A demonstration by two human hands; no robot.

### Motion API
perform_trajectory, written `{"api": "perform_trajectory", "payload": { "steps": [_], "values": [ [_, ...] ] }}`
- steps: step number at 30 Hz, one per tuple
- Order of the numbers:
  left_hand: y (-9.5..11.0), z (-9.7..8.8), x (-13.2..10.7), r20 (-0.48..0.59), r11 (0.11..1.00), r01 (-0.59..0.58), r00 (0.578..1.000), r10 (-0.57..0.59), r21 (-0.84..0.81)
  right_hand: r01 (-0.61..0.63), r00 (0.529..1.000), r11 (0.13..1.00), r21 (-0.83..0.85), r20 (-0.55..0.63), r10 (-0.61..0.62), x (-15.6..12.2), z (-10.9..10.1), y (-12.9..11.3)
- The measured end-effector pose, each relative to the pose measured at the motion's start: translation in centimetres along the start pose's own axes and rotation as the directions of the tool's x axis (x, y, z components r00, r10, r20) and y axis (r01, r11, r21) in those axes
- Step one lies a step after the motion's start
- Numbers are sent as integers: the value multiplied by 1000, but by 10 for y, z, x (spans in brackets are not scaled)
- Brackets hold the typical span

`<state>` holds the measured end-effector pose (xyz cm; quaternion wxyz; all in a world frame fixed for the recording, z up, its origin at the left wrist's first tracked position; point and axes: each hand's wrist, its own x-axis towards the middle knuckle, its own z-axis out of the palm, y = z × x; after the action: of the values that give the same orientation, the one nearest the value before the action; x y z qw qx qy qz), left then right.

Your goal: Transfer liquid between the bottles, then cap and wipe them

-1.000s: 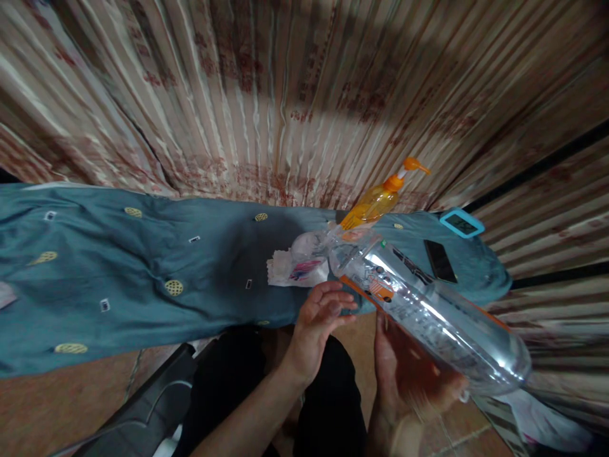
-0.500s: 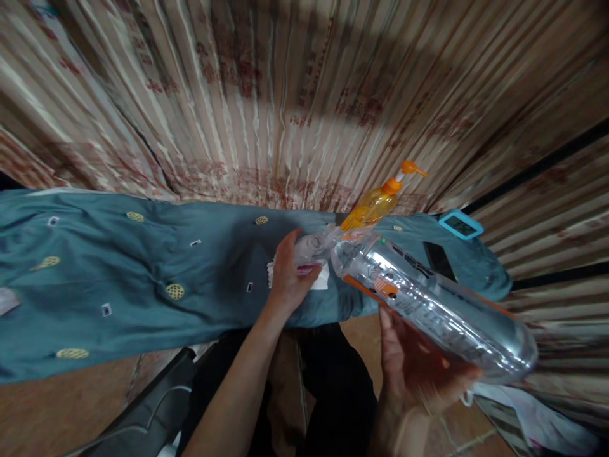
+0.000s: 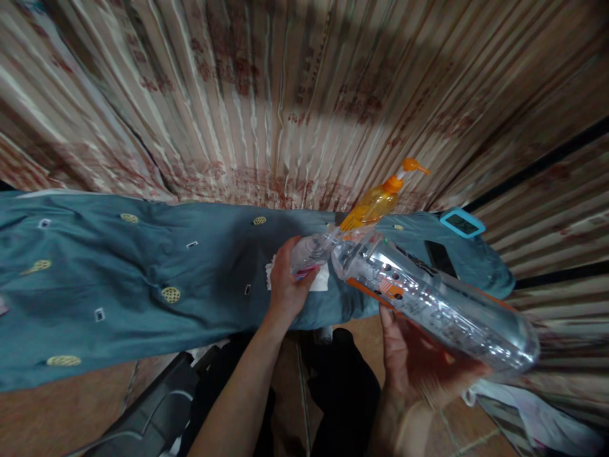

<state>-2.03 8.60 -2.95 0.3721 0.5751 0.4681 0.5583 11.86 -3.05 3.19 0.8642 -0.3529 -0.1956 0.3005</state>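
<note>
My right hand (image 3: 428, 362) supports a large clear plastic bottle (image 3: 438, 298) from below, its fingers partly hidden behind it. The bottle is tilted, its neck lower left in hand-reach of a small clear bottle (image 3: 311, 251). Their mouths meet or nearly meet; I cannot tell whether they touch. Wrapped round the small bottle is my left hand (image 3: 288, 279). Under it, a white tissue (image 3: 321, 278) lies on the teal cloth (image 3: 204, 273). Just behind the necks stands a yellow pump bottle (image 3: 375, 202) with an orange pump top.
On the cloth at the right lie a dark phone-like slab (image 3: 440, 259) and a blue-framed digital clock (image 3: 462, 222). Pleated curtains (image 3: 266, 95) hang behind. A grey object (image 3: 147, 406) stands at lower left, and white fabric (image 3: 537, 406) lies at lower right.
The view has shifted slightly. Both hands keep their hold, and the large bottle stays tilted toward the small one with little visible movement.
</note>
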Motion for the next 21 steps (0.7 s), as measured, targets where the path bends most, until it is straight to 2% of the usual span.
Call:
{"api": "perform_trajectory", "payload": {
  "steps": [5, 9, 16, 21],
  "values": [
    [1, -3, -2, 6, 1000, 4, 1000, -4, 6, 9, 999, 998, -62, 43, -6, -2, 2, -1],
    [1, -5, -4, 15, 998, -21, 1000, 20, 54, 26, 1000, 995, -94, 15, -24, -6, 4, 2],
    [-3, -5, -7, 19, 996, -24, 1000, 22, 81, 70, 997, 995, -65, 46, -67, -8, -3, 3],
    [-3, -3, -7, 18, 998, -8, 1000, 7, 60, 88, 996, 990, -113, 26, -86, -8, 7, 1]
  ]
}}
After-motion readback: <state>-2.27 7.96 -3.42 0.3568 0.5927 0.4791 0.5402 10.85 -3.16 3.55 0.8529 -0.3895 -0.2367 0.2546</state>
